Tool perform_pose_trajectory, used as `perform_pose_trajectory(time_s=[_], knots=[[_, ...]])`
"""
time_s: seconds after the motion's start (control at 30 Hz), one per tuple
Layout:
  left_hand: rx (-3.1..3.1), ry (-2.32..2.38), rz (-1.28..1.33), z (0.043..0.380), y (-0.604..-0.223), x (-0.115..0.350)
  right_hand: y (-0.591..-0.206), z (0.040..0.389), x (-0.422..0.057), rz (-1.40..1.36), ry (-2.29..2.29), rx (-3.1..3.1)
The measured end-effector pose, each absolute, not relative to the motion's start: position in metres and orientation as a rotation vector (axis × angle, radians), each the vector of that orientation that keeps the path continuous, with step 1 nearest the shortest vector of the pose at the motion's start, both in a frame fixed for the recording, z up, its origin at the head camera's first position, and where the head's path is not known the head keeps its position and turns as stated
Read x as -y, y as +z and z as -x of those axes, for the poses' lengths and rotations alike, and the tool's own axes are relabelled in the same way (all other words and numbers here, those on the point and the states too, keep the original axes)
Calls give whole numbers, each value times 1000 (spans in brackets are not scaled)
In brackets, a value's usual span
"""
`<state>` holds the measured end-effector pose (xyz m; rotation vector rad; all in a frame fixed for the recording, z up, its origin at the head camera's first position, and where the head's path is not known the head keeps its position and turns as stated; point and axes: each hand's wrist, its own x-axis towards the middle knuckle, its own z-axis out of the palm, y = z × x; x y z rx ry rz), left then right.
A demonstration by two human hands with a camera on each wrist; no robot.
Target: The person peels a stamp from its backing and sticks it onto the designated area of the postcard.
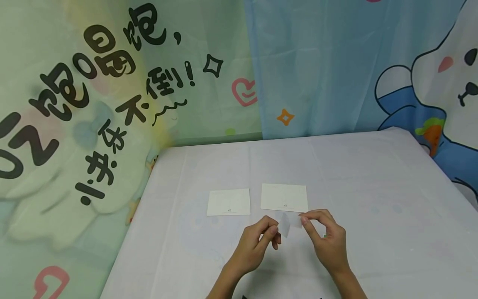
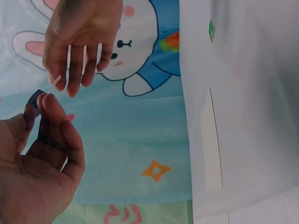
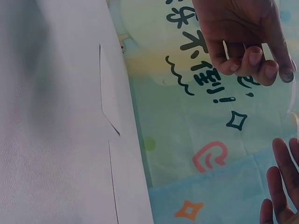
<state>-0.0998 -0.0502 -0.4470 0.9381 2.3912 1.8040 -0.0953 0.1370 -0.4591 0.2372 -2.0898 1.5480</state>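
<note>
My left hand pinches a small thin pale sheet between thumb and forefinger, above the table. In the left wrist view the sheet looks dark and slightly bent. Facing it, my right hand pinches a pale, see-through piece by its edge. Whether the two pieces are joined cannot be told. In the right wrist view a thin curled white strip hangs at the left hand's fingertips. Just beyond the hands lie two white cards, a left one and a right one, each with tiny print.
A white cloth covers the table. A small green-marked piece lies on it, mostly hidden behind my right hand in the head view. Printed curtains, one green with lettering and one blue with a rabbit, hang around the table.
</note>
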Motion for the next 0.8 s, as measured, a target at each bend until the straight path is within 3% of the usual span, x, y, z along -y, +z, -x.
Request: perform_pose_trajectory(time_s=[0.8], knots=[[-2370, 1837, -927, 100, -448, 53, -461, 100, -155, -155, 1483, 2033]])
